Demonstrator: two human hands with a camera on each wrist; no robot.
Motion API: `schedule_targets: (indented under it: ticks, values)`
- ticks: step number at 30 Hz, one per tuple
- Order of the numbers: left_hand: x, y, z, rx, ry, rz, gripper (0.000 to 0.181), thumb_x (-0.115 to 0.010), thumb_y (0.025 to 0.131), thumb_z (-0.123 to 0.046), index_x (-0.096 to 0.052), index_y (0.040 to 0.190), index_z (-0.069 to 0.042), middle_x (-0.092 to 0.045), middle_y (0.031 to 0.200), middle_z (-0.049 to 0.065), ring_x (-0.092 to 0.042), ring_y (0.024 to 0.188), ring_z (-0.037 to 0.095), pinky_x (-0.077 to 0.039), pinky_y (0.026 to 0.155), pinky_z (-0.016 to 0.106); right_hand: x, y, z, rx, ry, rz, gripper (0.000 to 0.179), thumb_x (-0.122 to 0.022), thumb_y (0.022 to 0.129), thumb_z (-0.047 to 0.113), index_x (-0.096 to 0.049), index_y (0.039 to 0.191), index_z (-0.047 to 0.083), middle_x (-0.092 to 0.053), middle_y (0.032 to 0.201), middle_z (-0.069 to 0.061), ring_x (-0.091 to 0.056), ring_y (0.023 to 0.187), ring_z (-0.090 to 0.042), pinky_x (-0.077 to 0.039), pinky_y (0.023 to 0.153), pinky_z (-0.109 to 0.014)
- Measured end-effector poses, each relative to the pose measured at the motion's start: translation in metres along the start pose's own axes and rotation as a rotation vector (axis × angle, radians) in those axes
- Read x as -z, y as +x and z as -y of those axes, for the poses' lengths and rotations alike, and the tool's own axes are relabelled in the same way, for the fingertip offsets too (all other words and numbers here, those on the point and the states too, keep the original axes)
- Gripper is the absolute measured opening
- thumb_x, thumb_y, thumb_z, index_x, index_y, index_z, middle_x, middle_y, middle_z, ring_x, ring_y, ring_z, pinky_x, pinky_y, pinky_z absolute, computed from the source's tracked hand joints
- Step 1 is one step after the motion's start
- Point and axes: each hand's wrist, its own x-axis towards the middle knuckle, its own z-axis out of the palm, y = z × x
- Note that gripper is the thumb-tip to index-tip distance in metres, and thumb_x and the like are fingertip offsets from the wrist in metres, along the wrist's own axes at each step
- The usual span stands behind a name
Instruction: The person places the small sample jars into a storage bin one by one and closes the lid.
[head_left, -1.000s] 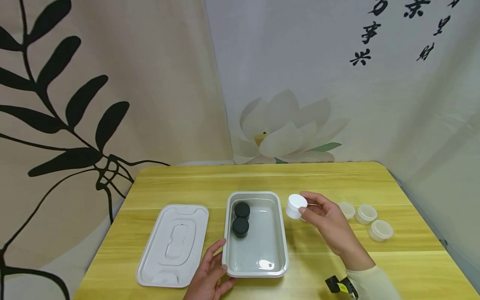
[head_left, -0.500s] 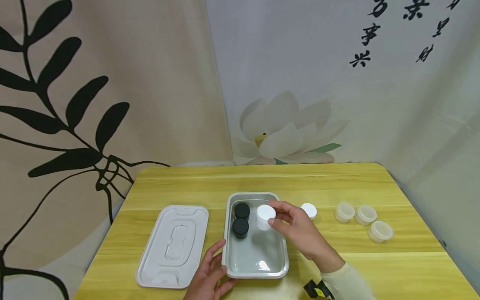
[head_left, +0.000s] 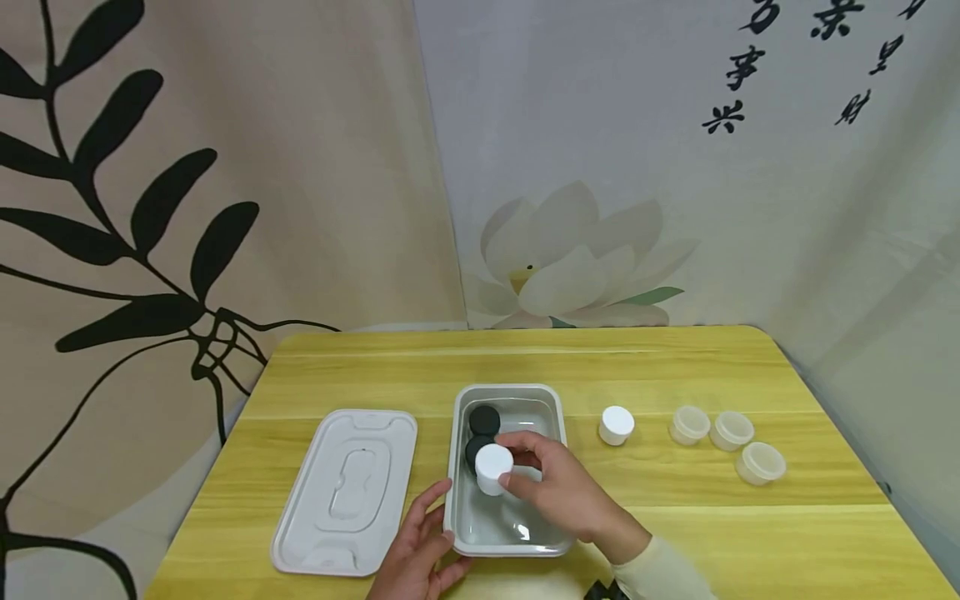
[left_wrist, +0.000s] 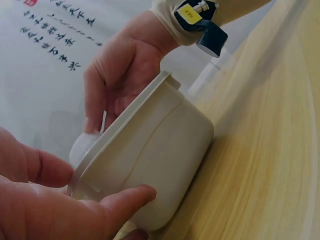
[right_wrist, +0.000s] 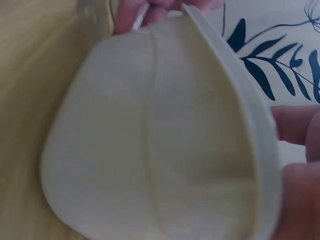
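My right hand [head_left: 558, 483] pinches a small white round jar [head_left: 493, 468] between thumb and fingers. It holds the jar over the left part of a pale rectangular box [head_left: 517, 548], in front of two black round jars [head_left: 484, 420]; the nearer black one is partly hidden. My left hand [head_left: 420, 542] touches the box's near left corner. Its extended fingers [left_wrist: 131, 196] rest against the rim and outer wall in the left wrist view. Box wall [right_wrist: 115, 130] fills much of the right wrist view, hiding the jar.
The white box lid [head_left: 345, 492] lies flat left of the box. Another white jar [head_left: 617, 425] stands to the right. Three translucent lidded cups [head_left: 731, 429] are farther right on the wooden table [head_left: 675, 542]. Printed curtains [head_left: 315, 167] hang behind.
My right hand has carried the white jar leftward from beside the box to over its left part, then nearer to me. The left hand stays at the box's corner.
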Motion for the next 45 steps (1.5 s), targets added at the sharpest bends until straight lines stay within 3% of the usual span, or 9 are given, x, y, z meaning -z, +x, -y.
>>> schedule_targets:
  ticks: [8, 14, 25, 45]
  values:
    - [0.001, 0.001, 0.001, 0.015, 0.003, 0.002, 0.072, -0.052, 0.106, -0.009, -0.018, 0.169, -0.018, -0.016, 0.171, 0.029, -0.054, 0.135, 0.023, -0.055, 0.105, 0.046, -0.014, 0.002, -0.006, -0.003, -0.153, 0.030, 0.040, -0.074, 0.098, 0.016, -0.064, 0.135, 0.004, -0.070, 0.128, -0.008, -0.066, 0.121, -0.030, -0.054, 0.101, -0.043]
    - [0.001, 0.001, 0.001, 0.022, 0.001, 0.004, 0.071, -0.052, 0.106, -0.008, -0.020, 0.169, -0.019, -0.016, 0.171, 0.028, -0.053, 0.136, 0.023, -0.055, 0.104, 0.046, -0.022, 0.003, -0.008, -0.031, -0.189, 0.044, 0.038, -0.075, 0.097, 0.015, -0.065, 0.132, 0.004, -0.071, 0.125, -0.006, -0.067, 0.118, -0.028, -0.053, 0.101, -0.047]
    - [0.003, 0.002, 0.001, 0.026, -0.001, 0.014, 0.070, -0.051, 0.107, -0.008, -0.020, 0.169, -0.020, -0.012, 0.172, 0.028, -0.049, 0.140, 0.025, -0.054, 0.106, 0.047, -0.031, 0.007, -0.009, -0.008, -0.271, 0.050, 0.035, -0.079, 0.092, 0.009, -0.066, 0.124, 0.004, -0.071, 0.114, -0.005, -0.070, 0.109, -0.026, -0.056, 0.096, -0.043]
    - [0.003, 0.003, 0.001, 0.018, 0.017, 0.018, 0.071, -0.051, 0.107, -0.009, -0.016, 0.169, -0.018, -0.010, 0.172, 0.030, -0.050, 0.139, 0.025, -0.054, 0.104, 0.045, -0.034, 0.012, -0.013, -0.060, -0.326, 0.019, 0.038, -0.081, 0.087, 0.000, -0.059, 0.119, 0.000, -0.070, 0.104, -0.007, -0.068, 0.098, -0.018, -0.054, 0.083, -0.029]
